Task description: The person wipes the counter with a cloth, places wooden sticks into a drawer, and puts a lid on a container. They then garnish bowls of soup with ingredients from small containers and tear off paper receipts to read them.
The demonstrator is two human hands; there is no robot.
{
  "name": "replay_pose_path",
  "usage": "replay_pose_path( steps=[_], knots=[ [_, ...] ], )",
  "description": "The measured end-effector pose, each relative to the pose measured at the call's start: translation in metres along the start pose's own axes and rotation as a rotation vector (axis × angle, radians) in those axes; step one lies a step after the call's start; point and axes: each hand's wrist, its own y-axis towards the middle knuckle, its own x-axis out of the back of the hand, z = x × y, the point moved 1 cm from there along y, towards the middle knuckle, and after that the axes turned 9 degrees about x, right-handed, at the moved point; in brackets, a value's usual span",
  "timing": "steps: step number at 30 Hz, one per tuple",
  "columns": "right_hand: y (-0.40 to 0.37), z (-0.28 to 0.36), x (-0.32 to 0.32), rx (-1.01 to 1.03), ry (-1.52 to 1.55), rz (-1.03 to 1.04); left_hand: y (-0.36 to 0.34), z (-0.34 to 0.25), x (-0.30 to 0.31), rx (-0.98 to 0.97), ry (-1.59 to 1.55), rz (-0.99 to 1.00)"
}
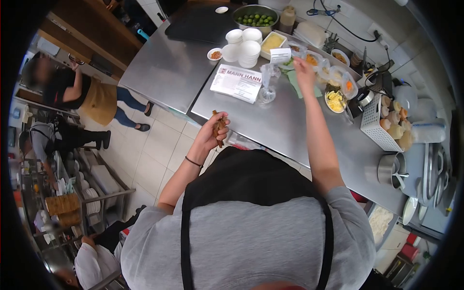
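My left hand (216, 130) is closed around a brown bundle of thin pieces (220, 142), just off the front edge of the steel table (164, 67). Over the table, my right hand (303, 75) has its fingers drawn together at the right end of a white paper slip (280, 55); what they hold, if anything, is too small to name. Below it lies a green leaf or sheet (296, 85). Clear plastic bags (267, 94) sit beside a stack of printed papers (237, 83). A bowl of yellow strips (335, 102) is right of my right hand.
White bowls (249, 53), a pot of green citrus fruit (256, 20) and a dark tray (198, 24) stand at the back. A white basket of bottles (382, 125) and a metal pot (391, 169) are at right. Several people are at left, one standing (87, 94).
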Motion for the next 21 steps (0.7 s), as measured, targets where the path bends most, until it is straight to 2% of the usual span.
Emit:
replay_pose_path(
  steps=[1,2,4,6,8,9,11,12,14,17,21],
  knots=[
    [-0.008,0.009,0.0,0.134,-0.132,-0.085,-0.002,-0.001,-0.004,0.007,0.051,0.031],
    [-0.02,0.017,-0.002,0.124,-0.125,-0.076,-0.003,-0.003,-0.008,0.017,0.103,0.061],
    [-0.051,0.047,-0.01,-0.142,0.213,0.113,-0.006,-0.008,-0.017,0.03,0.179,0.058],
    [-0.089,0.063,-0.03,-0.241,0.251,0.393,-0.005,-0.011,-0.028,0.129,0.395,0.081],
    [-0.125,0.081,-0.05,-0.176,0.431,0.529,-0.002,-0.011,-0.04,0.18,0.412,0.051],
    [-0.135,0.089,-0.057,-0.189,0.429,0.505,0.0,-0.011,-0.044,0.221,0.531,0.091],
    [-0.15,0.096,-0.062,-0.418,0.567,0.626,0.012,-0.008,-0.041,0.303,0.701,0.176],
    [-0.152,0.094,-0.059,-0.429,0.561,0.6,0.014,-0.006,-0.043,0.325,0.71,0.191],
    [-0.154,0.087,-0.048,-0.589,0.755,0.289,0.019,-0.002,-0.05,0.356,0.752,0.178],
    [-0.158,0.093,-0.023,-0.519,0.64,0.221,0.022,0.007,-0.049,0.371,0.686,0.25],
    [-0.174,0.094,-0.006,-0.62,0.699,0.068,0.02,0.021,-0.062,0.388,0.741,0.263]
  ],
)
